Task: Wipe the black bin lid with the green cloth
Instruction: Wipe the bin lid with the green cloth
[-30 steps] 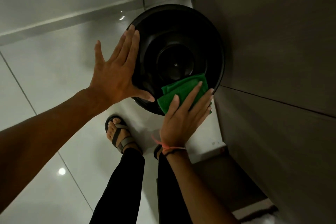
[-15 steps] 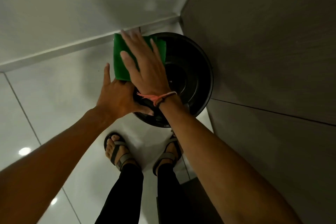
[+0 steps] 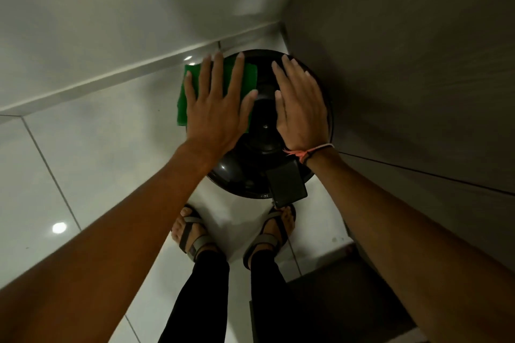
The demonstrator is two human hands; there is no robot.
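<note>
Pressing the green cloth [image 3: 217,75] flat under my left hand [image 3: 216,114] at the black bin lid [image 3: 245,175]'s ten o'clock; it has passed over from my right hand [image 3: 302,108], now splayed bare at two o'clock, steadying. Wiping continues.

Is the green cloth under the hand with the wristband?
No, the green cloth lies under the left hand; the right hand, with the wristband, rests bare on the lid.

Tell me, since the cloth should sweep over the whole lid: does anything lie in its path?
Yes. The right hand rests flat on the lid's right side, and a dark flat phone-like object lies at its near edge. The left hand presses the green cloth on the left side.
</note>
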